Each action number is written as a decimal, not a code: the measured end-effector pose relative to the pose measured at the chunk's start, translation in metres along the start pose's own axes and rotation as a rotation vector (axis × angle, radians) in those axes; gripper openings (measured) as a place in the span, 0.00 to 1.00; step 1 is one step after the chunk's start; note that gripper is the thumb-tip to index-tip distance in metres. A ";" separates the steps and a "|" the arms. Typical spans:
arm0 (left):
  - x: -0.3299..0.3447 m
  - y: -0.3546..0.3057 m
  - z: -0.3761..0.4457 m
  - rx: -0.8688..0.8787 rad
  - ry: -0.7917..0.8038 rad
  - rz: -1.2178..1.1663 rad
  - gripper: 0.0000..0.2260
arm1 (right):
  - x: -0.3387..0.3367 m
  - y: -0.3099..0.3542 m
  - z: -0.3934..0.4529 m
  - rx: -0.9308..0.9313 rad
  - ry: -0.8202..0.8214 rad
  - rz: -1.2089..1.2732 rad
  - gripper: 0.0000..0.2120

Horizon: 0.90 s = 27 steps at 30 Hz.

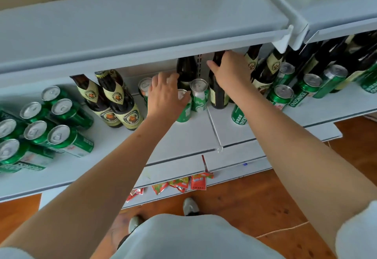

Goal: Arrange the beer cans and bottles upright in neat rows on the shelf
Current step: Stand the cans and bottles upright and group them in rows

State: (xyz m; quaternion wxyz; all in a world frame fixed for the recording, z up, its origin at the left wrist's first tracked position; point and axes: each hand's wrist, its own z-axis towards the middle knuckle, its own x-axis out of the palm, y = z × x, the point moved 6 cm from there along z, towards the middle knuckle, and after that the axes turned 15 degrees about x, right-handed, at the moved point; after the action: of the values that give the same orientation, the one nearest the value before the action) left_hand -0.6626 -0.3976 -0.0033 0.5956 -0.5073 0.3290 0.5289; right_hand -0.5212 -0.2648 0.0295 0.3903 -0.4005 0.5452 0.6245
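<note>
Seen from above, a person reaches both bare arms into a white store shelf point(183, 136) stocked with beer. The right hand point(228, 71) wraps its fingers round the neck of a dark brown beer bottle point(218, 95) standing upright near the middle of the shelf. The left hand point(165, 93) rests with loosely curved fingers over the top of a green can point(184, 112) just beside a second upright green can point(199, 95); whether it truly grips that can cannot be told. At far left, a block of green Tsingtao cans point(55, 128) already stands in tidy rows, with two labelled bottles point(120, 103) upright beside it. To the right, bottles and cans point(285, 87) stand upright but mixed and crowded, not in clear rows. The work looks roughly half done: the left is ordered, the middle and right appear to need sorting. Red snack packets point(183, 183) hang below the shelf edge.
</note>
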 end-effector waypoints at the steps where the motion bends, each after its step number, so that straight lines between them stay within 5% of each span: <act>1: 0.006 0.009 -0.001 -0.041 0.051 0.026 0.28 | 0.004 0.002 0.004 0.012 -0.003 0.005 0.19; 6: 0.036 0.034 -0.007 -0.154 0.292 0.013 0.37 | 0.018 0.011 0.024 0.016 -0.004 0.207 0.22; 13: 0.044 0.037 -0.012 -0.173 0.328 0.025 0.38 | 0.047 0.017 0.049 0.124 0.142 0.255 0.10; 15: 0.031 0.029 -0.013 -0.167 0.217 0.063 0.35 | 0.042 0.022 0.038 0.065 0.215 0.351 0.08; 17: 0.010 0.007 -0.018 -0.041 -0.075 -0.012 0.24 | 0.021 0.020 0.018 -0.018 0.144 0.458 0.13; 19: -0.003 -0.020 -0.028 0.098 -0.313 -0.221 0.12 | -0.006 -0.006 -0.009 -0.005 -0.060 0.466 0.09; 22: 0.015 -0.051 -0.033 0.081 -0.228 -0.495 0.08 | -0.040 -0.084 -0.046 0.153 -0.361 0.461 0.11; 27: 0.078 -0.079 -0.019 -0.038 0.036 -0.665 0.22 | -0.018 -0.214 -0.047 0.385 -0.173 0.342 0.19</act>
State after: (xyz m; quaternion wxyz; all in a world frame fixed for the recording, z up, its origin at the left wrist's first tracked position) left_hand -0.5664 -0.3863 -0.0606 0.7200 -0.6072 0.1458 0.3027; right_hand -0.3130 -0.2909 -0.0370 0.3931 -0.1664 0.6783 0.5981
